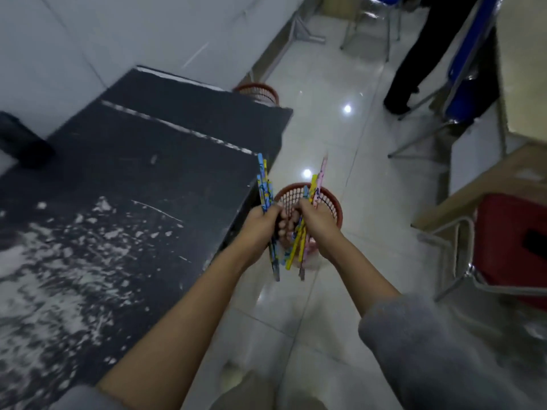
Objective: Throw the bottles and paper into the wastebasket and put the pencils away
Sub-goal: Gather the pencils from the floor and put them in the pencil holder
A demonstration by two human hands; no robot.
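both fists closed on pencils: left hand (263,223) grips blue pencils (264,184), right hand (315,220) the mixed pencils (297,244), long axes roughly near-far, seemingly above the wastebasket (333,202).

Both arms reach forward, bare forearms, grey sleeves pushed up. Left hand (262,221) and right hand (315,216) sit side by side, nearly touching. Each fist closed around its own bunch of pencils (299,241).

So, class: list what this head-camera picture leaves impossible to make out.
- Nearer wastebasket: contents hidden behind both hands and pencils.
- Farther wastebasket: mostly hidden behind the black table.
- Pencil count: left hand and right hand cover overlapping bundles.
- Dark object: blurred, cut off at the left edge.
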